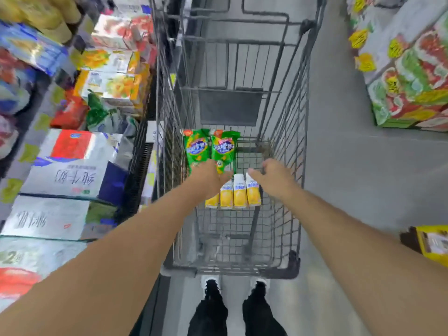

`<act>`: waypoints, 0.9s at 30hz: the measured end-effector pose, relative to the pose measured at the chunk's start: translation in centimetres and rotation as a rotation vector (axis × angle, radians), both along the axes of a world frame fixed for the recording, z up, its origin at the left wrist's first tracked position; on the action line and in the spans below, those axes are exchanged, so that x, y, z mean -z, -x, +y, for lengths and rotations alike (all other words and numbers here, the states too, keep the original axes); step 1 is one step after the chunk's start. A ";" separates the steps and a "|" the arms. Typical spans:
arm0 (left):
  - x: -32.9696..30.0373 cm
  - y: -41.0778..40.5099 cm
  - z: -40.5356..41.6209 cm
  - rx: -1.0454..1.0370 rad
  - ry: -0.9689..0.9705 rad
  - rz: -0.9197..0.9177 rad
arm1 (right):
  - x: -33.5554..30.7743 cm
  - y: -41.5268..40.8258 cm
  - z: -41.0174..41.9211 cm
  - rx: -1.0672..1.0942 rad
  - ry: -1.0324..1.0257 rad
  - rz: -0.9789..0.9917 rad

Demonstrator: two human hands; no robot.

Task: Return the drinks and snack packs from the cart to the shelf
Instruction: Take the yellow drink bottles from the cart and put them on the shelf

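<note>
Drinks (234, 194) lie between both hands (211, 174).

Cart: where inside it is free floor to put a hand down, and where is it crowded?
Free: the mesh floor of the cart between the bottles and the near wall, and the right strip beside the bottles. Crowded: the middle, where the green packs, the bottles and both hands (left, right) meet.

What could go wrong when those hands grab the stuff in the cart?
The yellow drink bottles stand in a tight row, so the left hand or right hand could knock some over while lifting one. The two green snack packs lean against the cart side and might slide down if bumped. Both arms reach deep, so they could scrape the wire rim.
</note>
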State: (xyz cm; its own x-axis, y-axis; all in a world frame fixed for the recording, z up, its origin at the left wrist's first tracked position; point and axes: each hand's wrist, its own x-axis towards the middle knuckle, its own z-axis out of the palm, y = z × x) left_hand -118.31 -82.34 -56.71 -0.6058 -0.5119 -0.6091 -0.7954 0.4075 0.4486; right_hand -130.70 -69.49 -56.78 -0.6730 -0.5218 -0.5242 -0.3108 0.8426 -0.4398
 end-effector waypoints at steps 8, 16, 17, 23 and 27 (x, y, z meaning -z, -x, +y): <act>14.2 1.6 -1.0 -0.099 -0.067 -0.139 | 14.3 2.8 -2.5 0.105 -0.081 -0.104; 21.5 2.1 -1.1 -0.251 -0.149 -0.230 | 22.4 2.2 -3.4 0.328 -0.185 -0.118; 22.1 2.3 -1.1 -0.285 -0.163 -0.221 | 23.1 2.2 -3.4 0.350 -0.200 -0.116; 24.1 3.1 -1.5 -0.466 -0.242 -0.177 | 26.1 3.1 -3.4 0.488 -0.138 -0.210; 24.9 3.2 -1.4 -0.541 -0.232 -0.151 | 26.8 3.6 -3.4 0.517 -0.178 -0.158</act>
State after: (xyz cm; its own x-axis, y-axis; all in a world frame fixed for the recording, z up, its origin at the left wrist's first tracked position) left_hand -121.49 -83.74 -81.63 -0.1951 -0.5663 -0.8008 -0.9243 -0.1670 0.3433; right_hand -134.26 -72.87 -83.62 -0.7236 -0.0397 -0.6891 0.2203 0.9329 -0.2850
